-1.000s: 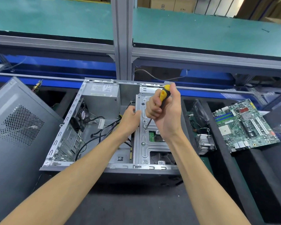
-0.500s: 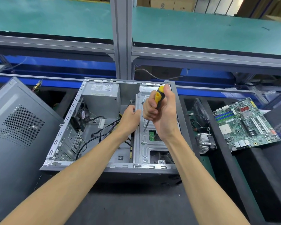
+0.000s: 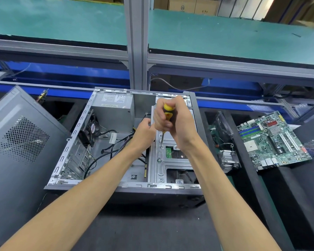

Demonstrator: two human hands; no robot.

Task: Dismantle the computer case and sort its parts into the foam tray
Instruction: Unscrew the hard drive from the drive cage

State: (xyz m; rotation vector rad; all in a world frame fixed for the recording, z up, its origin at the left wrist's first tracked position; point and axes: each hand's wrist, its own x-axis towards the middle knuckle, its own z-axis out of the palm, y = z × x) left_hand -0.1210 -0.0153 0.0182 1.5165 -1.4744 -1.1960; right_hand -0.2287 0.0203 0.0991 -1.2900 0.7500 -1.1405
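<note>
The open computer case (image 3: 65, 151) lies on its side in front of me, power supply (image 3: 114, 113) at the back, fan (image 3: 91, 127) and black cables on the left. My right hand (image 3: 172, 120) grips a yellow and black screwdriver (image 3: 166, 113), held upright, its tip on a screw (image 3: 161, 147) of the silver drive cage (image 3: 159, 167). My left hand (image 3: 143, 132) holds the cage's left edge, fingers curled over it.
A grey side panel (image 3: 20, 142) leans at the left. In the black foam tray (image 3: 246, 160) on the right lie a green motherboard (image 3: 272, 138), a heatsink (image 3: 228, 160) and a small board. A green shelf with a metal post (image 3: 136, 42) runs above.
The screwdriver and my right hand have shifted slightly left and lower, bringing the tip down onto the cage screw. My left hand has stayed on the cage edge.
</note>
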